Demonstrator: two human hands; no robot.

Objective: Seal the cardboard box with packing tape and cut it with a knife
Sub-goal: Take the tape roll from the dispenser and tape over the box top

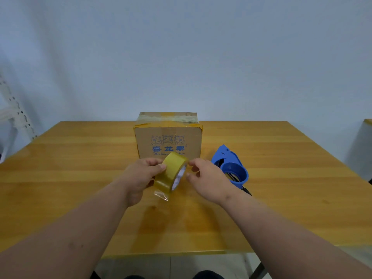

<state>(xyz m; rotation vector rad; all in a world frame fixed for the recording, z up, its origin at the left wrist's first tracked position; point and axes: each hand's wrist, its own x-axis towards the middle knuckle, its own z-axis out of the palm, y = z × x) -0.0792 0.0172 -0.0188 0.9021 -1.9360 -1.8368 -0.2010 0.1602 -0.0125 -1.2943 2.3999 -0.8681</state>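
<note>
A yellowish roll of packing tape is held above the table in front of the cardboard box. My left hand grips the roll from its left side. My right hand touches the roll's right rim with its fingertips. A short clear strip of tape hangs loose from the bottom of the roll. The box is brown with blue print on its front, and old tape covers its closed top. No knife shows.
A blue tape dispenser lies on the wooden table just right of my right hand. A white perforated rack stands at the far left. The table's near edge runs below my forearms.
</note>
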